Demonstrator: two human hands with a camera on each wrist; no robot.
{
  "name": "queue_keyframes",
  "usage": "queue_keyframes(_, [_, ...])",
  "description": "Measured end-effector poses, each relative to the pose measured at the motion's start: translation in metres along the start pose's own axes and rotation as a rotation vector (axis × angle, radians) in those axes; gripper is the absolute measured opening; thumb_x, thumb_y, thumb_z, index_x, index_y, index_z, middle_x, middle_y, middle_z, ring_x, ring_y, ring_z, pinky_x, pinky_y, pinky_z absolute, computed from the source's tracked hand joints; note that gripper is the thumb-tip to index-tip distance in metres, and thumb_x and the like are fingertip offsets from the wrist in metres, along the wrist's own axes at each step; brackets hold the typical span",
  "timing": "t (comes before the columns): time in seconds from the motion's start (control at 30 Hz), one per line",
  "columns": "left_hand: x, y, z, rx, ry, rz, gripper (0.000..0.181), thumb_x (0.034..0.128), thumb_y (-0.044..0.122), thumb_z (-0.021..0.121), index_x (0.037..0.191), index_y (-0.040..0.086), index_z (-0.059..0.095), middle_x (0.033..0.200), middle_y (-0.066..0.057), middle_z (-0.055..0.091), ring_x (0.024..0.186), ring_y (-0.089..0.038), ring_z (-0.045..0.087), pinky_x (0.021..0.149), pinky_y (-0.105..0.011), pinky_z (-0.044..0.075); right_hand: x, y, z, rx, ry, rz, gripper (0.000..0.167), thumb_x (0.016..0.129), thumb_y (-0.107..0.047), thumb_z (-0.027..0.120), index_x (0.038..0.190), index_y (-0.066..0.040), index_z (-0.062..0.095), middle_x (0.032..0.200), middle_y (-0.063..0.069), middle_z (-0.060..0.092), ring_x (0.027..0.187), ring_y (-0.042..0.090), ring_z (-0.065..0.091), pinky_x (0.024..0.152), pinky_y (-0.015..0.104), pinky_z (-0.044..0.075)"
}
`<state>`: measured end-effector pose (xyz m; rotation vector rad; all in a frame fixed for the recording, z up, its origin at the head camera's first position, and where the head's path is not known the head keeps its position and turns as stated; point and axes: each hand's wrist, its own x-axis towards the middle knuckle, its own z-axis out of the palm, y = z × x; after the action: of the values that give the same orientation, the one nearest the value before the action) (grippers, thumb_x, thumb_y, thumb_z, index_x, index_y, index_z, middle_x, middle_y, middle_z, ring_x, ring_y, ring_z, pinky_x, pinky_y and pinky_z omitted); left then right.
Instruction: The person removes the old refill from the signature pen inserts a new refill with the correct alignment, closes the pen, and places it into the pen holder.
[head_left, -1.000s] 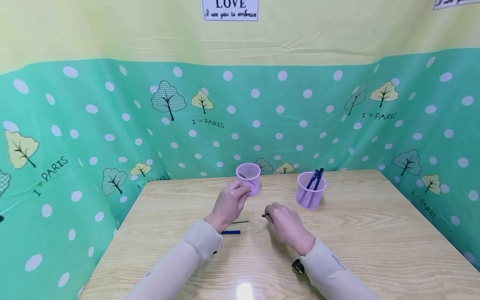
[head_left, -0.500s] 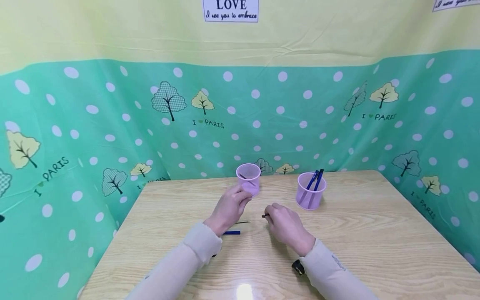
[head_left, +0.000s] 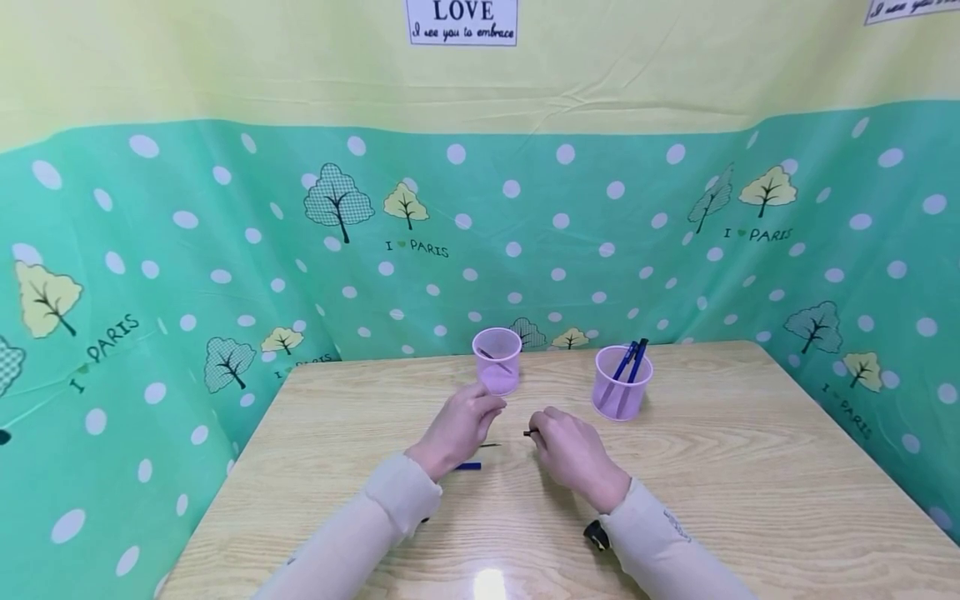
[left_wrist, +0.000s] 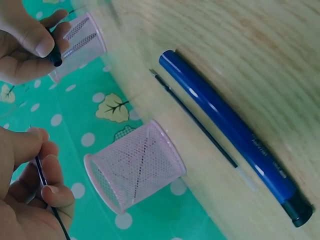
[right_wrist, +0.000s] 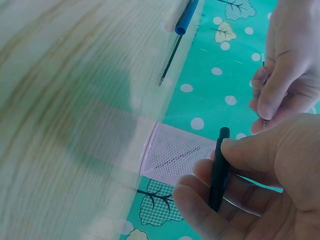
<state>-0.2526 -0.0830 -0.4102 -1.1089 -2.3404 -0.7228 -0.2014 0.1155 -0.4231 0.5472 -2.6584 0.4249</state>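
Wood-grain table (head_left: 750, 467), lower frame: my left hand (head_left: 457, 427) pinches a thin dark rod (left_wrist: 41, 172), right hand (head_left: 573, 452) a black tapered tube (right_wrist: 219, 172), presumably for slimness.

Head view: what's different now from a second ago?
The left hand, holding a refill, has drawn back from the left cup, uncovering more of it. Nothing was visibly taken or let go. The right hand, its black piece, that cup and the right cup stayed put.
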Motion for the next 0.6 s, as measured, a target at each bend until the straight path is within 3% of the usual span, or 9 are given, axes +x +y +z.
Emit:
queue_keyframes(0.4, [-0.008, 0.000, 0.003, 0.005, -0.085, -0.039, 0.016, 0.0879, 0.003, 0.066, 0.103, 0.006, 0.071, 0.093, -0.001, 0.065, 0.087, -0.014, 0.061, 0.077, -0.026, 0.052, 0.000, 0.000, 0.000, -0.003, -0.001, -0.001, 0.006, 0.084, -0.010, 0.070, 0.083, -0.014, 0.065, 0.074, -0.006, 0.054, 0.063, 0.011, 0.055, 0.053, 0.029, 0.046])
queue_keyframes(0.6, [-0.012, 0.000, 0.004, -0.014, -0.097, -0.054, 0.011, 0.0874, 0.002, 0.066, 0.097, 0.007, 0.066, 0.091, -0.001, 0.065, 0.088, -0.013, 0.061, 0.079, -0.028, 0.051, 0.000, 0.000, 0.000, -0.005, -0.011, -0.003, 0.005, 0.085, -0.011, 0.069, 0.084, -0.014, 0.065, 0.074, -0.007, 0.054, 0.064, 0.010, 0.054, 0.053, 0.028, 0.045])
